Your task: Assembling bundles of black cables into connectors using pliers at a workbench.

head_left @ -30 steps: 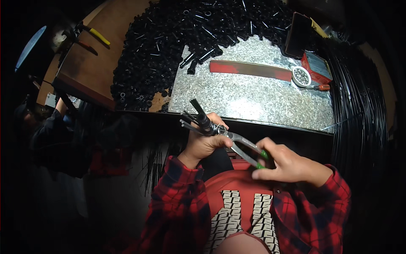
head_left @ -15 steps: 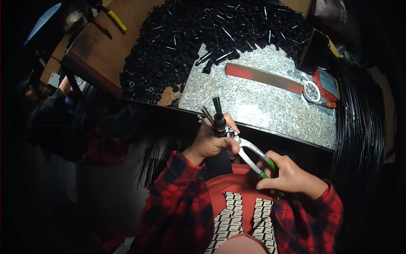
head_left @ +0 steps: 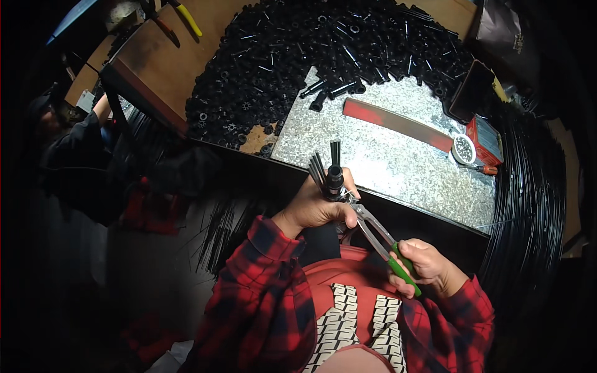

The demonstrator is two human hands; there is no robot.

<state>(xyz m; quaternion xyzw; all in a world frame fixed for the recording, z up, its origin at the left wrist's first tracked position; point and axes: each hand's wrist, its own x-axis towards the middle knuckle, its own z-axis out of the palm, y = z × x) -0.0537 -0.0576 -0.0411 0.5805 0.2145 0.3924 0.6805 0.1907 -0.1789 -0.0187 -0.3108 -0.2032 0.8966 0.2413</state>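
Observation:
My left hand [head_left: 318, 208] is closed around a black tubular plastic part [head_left: 334, 180] with a ringed top opening. Several thin black rods [head_left: 318, 168] stick up beside the part from the same grip. Closed on the green handles of a pair of pliers [head_left: 375, 230], my right hand [head_left: 428, 266] is lower and to the right. The pliers' silver jaws meet the base of the tubular part, where a bit of thin wire shows by my left thumb. The exact bite of the jaws is partly hidden by that thumb.
A heap of black plastic parts [head_left: 261, 74] covers the table's far side. On the speckled metal top [head_left: 373, 165] lie a red-brown bar [head_left: 398, 125], a white cup of small bits [head_left: 463, 149] and a screwdriver [head_left: 488, 169]. Bundled black rods [head_left: 528, 186] hang right; another person's arm [head_left: 99, 112] shows left.
My right hand has closed its fingers round the pliers' handles, which have come nearer together. The head view has shifted slightly, and the rods in my left hand lean closer together.

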